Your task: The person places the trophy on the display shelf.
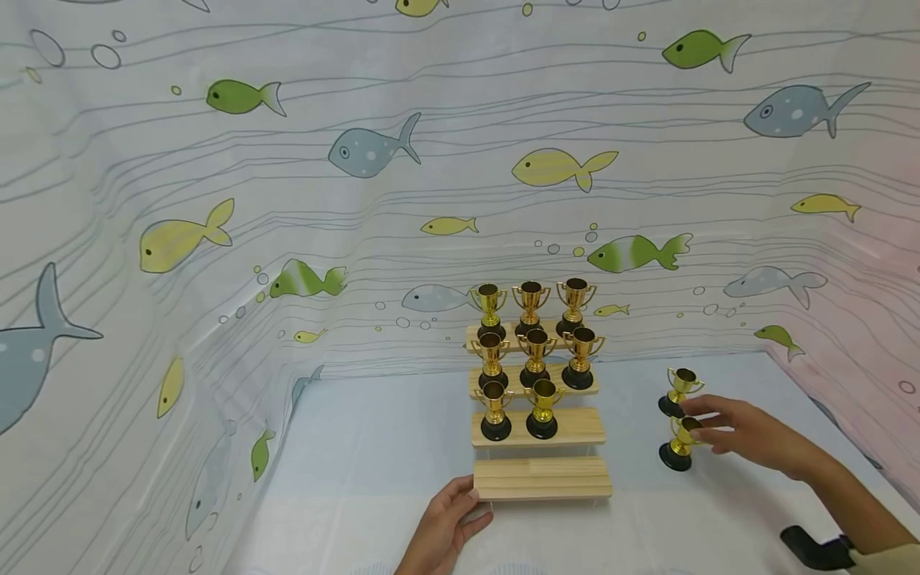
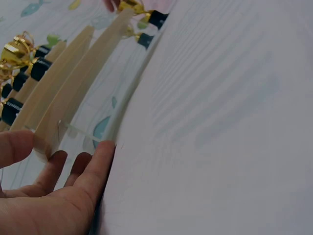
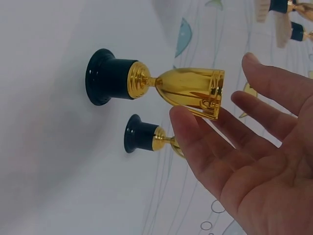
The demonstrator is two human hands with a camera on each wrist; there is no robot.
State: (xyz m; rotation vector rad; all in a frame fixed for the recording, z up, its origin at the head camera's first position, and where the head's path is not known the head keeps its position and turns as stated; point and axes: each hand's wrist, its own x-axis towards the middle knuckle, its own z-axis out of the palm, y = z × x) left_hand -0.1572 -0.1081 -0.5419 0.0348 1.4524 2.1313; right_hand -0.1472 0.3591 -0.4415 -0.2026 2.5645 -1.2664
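Note:
My left hand [image 1: 447,523] grips the left end of the lowest board [image 1: 542,481] of a tiered wooden stand, thumb at the board's end and fingers below. At the right, my right hand [image 1: 755,438] reaches over a small gold trophy cup [image 3: 188,88] with a black base, upright on the table. Its fingers are spread about the cup; in the right wrist view one fingertip overlaps the handle and the thumb stands apart. A second trophy cup [image 1: 674,403] stands just behind, partly hidden by the fingers.
Three trophies [image 1: 530,299] stand on the top board, three [image 1: 535,351] on the second, and two [image 1: 544,395] at the left and middle of the third board [image 1: 585,427]. A fish-patterned cloth [image 1: 460,160] hangs behind and beside the pale table [image 1: 374,447].

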